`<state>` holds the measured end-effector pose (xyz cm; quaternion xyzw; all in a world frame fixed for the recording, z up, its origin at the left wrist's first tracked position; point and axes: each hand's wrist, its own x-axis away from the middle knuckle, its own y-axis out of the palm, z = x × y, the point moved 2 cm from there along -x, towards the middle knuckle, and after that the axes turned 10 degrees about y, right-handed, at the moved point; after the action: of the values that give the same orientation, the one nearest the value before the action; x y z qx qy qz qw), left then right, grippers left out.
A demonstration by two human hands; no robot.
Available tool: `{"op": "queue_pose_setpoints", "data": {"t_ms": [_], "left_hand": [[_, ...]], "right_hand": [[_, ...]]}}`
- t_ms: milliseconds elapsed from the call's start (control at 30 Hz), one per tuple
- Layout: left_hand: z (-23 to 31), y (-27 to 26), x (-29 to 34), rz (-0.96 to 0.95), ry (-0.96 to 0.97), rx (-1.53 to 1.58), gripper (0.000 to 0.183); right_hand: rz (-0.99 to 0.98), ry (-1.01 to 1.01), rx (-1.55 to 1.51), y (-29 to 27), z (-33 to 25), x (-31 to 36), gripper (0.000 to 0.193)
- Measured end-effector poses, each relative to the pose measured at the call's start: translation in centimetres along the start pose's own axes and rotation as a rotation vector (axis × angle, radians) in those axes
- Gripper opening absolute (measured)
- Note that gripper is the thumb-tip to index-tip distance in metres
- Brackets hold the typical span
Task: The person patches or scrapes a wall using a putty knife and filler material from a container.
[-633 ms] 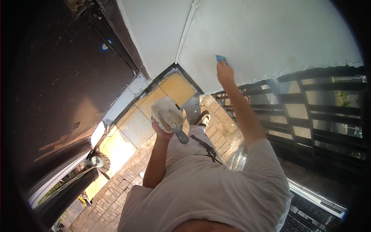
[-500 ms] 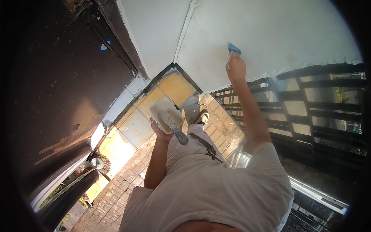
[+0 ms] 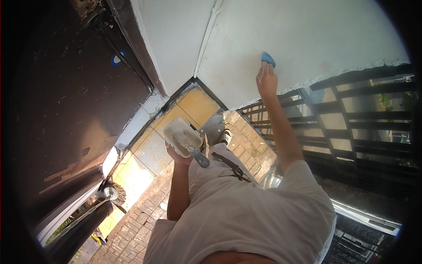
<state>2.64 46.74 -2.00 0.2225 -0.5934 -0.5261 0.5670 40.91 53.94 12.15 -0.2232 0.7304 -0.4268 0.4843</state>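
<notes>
My right hand (image 3: 267, 81) reaches out to the pale wall (image 3: 237, 48). Its closed fingers pinch a small, flat blue piece (image 3: 268, 59) with a rounded edge, which appears to touch the wall; its exact kind does not show. Lower down and to the left, my left hand (image 3: 177, 155) is wrapped under a cream plastic tub (image 3: 193, 132), with most of the fingers hidden by it. Inside the tub rests a putty knife (image 3: 200, 159) smeared with pale paste, its dark grey handle sticking out over the near rim.
Black slatted railings (image 3: 351, 119) run below the wall's rough lower edge on the right. To the left stands a dark, peeling panel (image 3: 83, 88). Yellow tiles (image 3: 198, 105) and brick paving (image 3: 145, 211) make up the floor. A broom (image 3: 115, 193) is at lower left.
My right hand has moved slightly right along the wall, and the blue piece has tilted. The whole view has shifted a little. My left hand still holds the tub.
</notes>
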Motion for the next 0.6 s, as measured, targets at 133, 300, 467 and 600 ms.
{"op": "queue_pose_setpoints", "data": {"t_ms": [133,300,467,600], "left_hand": [[0.2,1.1,-0.6,-0.081,0.034,-0.012,0.062],[1.1,1.5,-0.7,-0.065,0.026,-0.032,0.064],[1.2,0.5,-0.9,-0.063,0.0,0.053,0.063],[0.4,2.9,-0.3,-0.065,0.0,-0.003,0.061]], "right_hand": [[-0.256,-0.018,0.244,6.1,2.7,3.7,0.028],[-0.319,-0.018,0.161,7.0,1.6,2.3,0.03],[0.028,-0.018,0.007,2.5,-1.7,-2.5,0.04],[-0.188,-0.007,0.215,8.0,-0.6,0.7,0.039]]}}
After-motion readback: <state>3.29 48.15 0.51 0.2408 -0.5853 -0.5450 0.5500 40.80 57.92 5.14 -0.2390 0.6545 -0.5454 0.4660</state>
